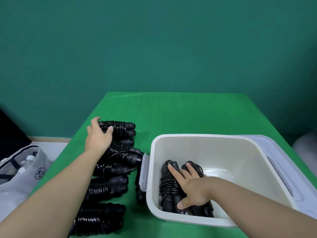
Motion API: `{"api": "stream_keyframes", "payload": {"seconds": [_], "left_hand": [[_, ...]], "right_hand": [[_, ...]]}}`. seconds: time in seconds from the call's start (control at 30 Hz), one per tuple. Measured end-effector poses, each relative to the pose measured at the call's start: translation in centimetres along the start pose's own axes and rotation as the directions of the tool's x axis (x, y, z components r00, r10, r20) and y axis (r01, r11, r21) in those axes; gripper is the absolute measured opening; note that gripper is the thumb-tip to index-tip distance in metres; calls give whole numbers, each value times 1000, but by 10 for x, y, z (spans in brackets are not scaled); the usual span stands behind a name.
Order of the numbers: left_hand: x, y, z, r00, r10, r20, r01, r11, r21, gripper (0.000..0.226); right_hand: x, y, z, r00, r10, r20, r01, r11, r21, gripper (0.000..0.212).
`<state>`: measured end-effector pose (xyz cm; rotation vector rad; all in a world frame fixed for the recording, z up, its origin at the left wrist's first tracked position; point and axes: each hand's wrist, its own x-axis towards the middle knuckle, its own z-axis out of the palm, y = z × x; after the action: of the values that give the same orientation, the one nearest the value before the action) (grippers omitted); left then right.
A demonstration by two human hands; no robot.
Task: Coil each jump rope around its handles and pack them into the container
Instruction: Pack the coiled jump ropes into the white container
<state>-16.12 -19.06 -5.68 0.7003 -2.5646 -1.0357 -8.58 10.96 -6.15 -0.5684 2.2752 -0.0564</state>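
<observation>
- Right hand (192,188) laid on two coiled ropes (169,186) inside container (248,160), fingers extended: shifting loosens coils.
- Left hand (98,134) clasping far-left bundle (120,128): careless lifting risks unwinding, snagging neighbouring bundles (109,162).

Left hand (98,134) covering near end of far coiled rope (120,127); fingertips hiding behind it. Right hand (192,188) masking much of right bundle in container (240,152). Container wall hiding part of bundle (139,188) just beside its left handle. Nearest bundle (97,219) blurring, getting cut by left forearm. Bag (18,169) running off left edge, contents unreadable.
</observation>
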Motion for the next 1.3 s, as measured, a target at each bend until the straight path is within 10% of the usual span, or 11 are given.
{"api": "stream_keyframes", "payload": {"seconds": [0.6, 0.87, 1.07, 1.3], "left_hand": [[-50, 81, -84, 813, 480, -331, -437, 877, 199, 43], [-83, 142, -122, 735, 521, -433, -581, 814, -7, 45], [-121, 167, -82, 771, 587, -246, -632, 754, -182, 43], [-171, 184, 3, 693, 720, 37, -656, 652, -379, 43]], "right_hand": [[-3, 4, 1, 996, -41, -81, 42, 999, 16, 109], [-23, -2, -13, 907, -75, -414, 170, 965, 198, 101], [-96, 13, -51, 552, 138, -822, 570, 658, 493, 114], [-154, 61, -51, 576, 149, -804, 400, 806, 436, 103]]}}
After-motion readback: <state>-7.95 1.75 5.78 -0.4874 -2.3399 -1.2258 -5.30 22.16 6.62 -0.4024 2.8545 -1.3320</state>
